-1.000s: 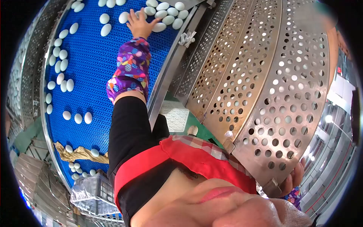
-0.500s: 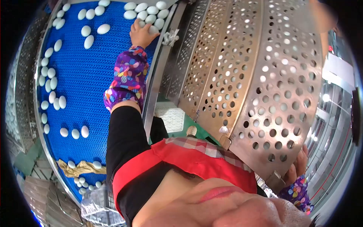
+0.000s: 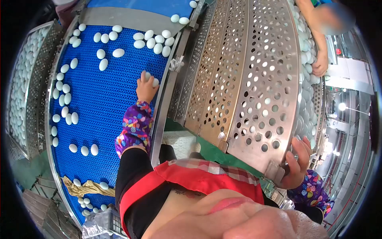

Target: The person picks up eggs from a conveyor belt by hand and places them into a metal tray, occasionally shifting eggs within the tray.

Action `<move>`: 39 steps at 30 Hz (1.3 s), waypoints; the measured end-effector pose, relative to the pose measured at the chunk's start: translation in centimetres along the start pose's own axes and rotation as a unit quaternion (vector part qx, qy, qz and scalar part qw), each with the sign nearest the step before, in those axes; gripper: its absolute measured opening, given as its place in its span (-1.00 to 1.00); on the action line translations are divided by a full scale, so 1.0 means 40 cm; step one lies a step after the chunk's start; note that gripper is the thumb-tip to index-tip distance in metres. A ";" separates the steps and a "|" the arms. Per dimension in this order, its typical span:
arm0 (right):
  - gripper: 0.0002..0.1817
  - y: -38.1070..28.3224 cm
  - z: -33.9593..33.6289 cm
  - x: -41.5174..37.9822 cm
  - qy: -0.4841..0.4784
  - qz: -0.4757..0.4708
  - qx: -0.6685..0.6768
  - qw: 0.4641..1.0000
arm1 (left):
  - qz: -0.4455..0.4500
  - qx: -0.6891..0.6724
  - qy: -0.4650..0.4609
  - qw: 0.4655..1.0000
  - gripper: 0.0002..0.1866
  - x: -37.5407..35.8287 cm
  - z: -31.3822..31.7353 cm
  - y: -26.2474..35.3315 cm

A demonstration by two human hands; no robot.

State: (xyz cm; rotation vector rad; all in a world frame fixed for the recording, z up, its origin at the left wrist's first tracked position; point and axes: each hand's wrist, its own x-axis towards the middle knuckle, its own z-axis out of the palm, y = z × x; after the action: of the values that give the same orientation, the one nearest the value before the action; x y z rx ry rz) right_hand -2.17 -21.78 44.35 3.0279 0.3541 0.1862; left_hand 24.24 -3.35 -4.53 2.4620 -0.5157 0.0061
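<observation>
My left hand (image 3: pixel 146 91), in a purple patterned sleeve, is closed around eggs (image 3: pixel 155 82) just over a blue textured belt (image 3: pixel 91 131). At least two eggs show between its fingers. Farther along the belt lies a cluster of white eggs (image 3: pixel 159 39). On my right stands a perforated metal bin (image 3: pixel 258 87) with eggs (image 3: pixel 305 99) heaped behind its wall. The fingers of my right hand (image 3: pixel 295 163) curl around the bin's near corner; its palm is partly hidden.
Loose eggs (image 3: pixel 59 86) lie along the belt's left side. A brown cloth (image 3: pixel 85 188) crosses the belt's near end. Another metal bin of eggs (image 3: pixel 28 79) stands at far left. Another person's hand (image 3: pixel 320 63) touches the eggs at upper right. A metal rail (image 3: pixel 165 95) borders the belt.
My left hand has left the far egg cluster and come back toward me with eggs in it. The view has shifted, showing more of the right bin's eggs and my right hand.
</observation>
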 end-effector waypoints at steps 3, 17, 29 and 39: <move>-0.36 -0.003 -0.003 0.009 0.001 -0.002 0.007 1.000 | -0.014 -0.029 0.011 0.999 -0.56 -0.076 -0.013 -0.028; -0.13 0.025 -0.023 0.006 0.042 -0.075 0.136 0.987 | -0.065 -0.824 0.033 0.562 -0.48 -0.041 -0.620 0.196; -0.56 0.145 -0.024 -0.087 0.295 -0.206 0.251 0.899 | 0.402 -0.087 0.095 0.906 -0.50 0.210 -0.777 1.201; -0.77 0.296 -0.025 -0.170 0.287 -0.057 0.269 0.918 | 0.328 0.178 -0.021 0.928 -0.38 0.337 -0.496 1.213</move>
State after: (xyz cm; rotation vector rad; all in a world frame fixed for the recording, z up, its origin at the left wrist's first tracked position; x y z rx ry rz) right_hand -6.22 -34.78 45.77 3.3938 0.7254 1.1603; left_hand 21.28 -32.45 41.01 2.5042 -1.4431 0.3462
